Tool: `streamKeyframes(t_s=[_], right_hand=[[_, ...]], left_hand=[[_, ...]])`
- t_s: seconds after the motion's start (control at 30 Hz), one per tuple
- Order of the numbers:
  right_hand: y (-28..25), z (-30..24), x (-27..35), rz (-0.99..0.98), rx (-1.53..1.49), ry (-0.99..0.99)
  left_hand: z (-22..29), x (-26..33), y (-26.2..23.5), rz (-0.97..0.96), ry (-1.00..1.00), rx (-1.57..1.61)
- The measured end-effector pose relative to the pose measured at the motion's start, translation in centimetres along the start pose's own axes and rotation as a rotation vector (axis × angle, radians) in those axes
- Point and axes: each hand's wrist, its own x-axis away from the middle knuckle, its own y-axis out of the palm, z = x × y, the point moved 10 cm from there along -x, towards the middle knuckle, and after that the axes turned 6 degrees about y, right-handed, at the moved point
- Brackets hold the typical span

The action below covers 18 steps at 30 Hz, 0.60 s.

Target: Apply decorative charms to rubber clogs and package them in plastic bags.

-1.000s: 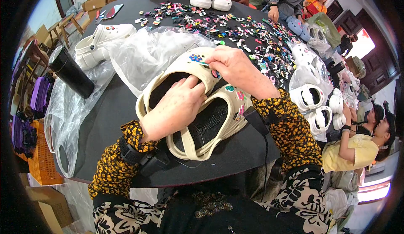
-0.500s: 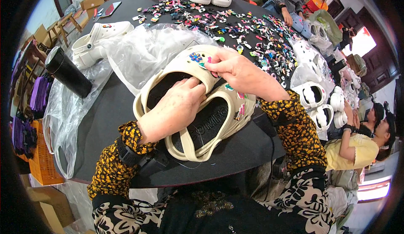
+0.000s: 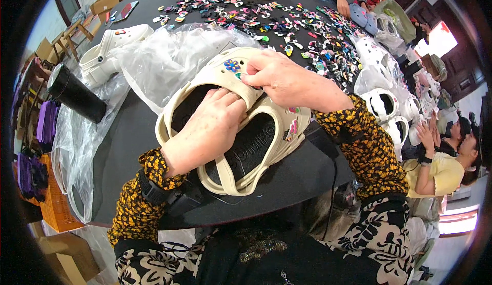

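Observation:
Two cream clogs lie side by side on the black table in front of me. My left hand (image 3: 209,126) has its fingers curled inside the opening of the left clog (image 3: 225,76), gripping its upper from within. On that upper sit a blue flower charm (image 3: 232,66) and a small green charm (image 3: 239,76). My right hand (image 3: 284,80) is pinched against the upper just beside the green charm, its fingertips hiding what they hold. The right clog (image 3: 279,136) lies partly under both hands, with pink and dark charms showing on its toe.
Loose colourful charms (image 3: 312,26) spread over the far table. A clear plastic bag (image 3: 159,62), a white clog (image 3: 110,54) and a black tumbler (image 3: 77,93) lie to the left. White clogs (image 3: 379,103) and seated people (image 3: 435,175) are on the right.
My right fingertips have shifted slightly left and closed in nearer the green charm; a pink charm seen by them earlier is now hidden. My left hand stays inside the clog.

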Motion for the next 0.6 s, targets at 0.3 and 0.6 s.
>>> streamKeyframes(t_s=[0.3,0.6], right_hand=[[-4.3,3.7,3.1,0.32,-0.284,0.25],[-5.2,4.1,8.6,0.463,-0.429,0.407]], left_hand=[[0.1,-0.2,0.1,-0.006,-0.042,-0.068],[0.3,-0.4,-0.3,-0.026,-0.053,-0.175]])
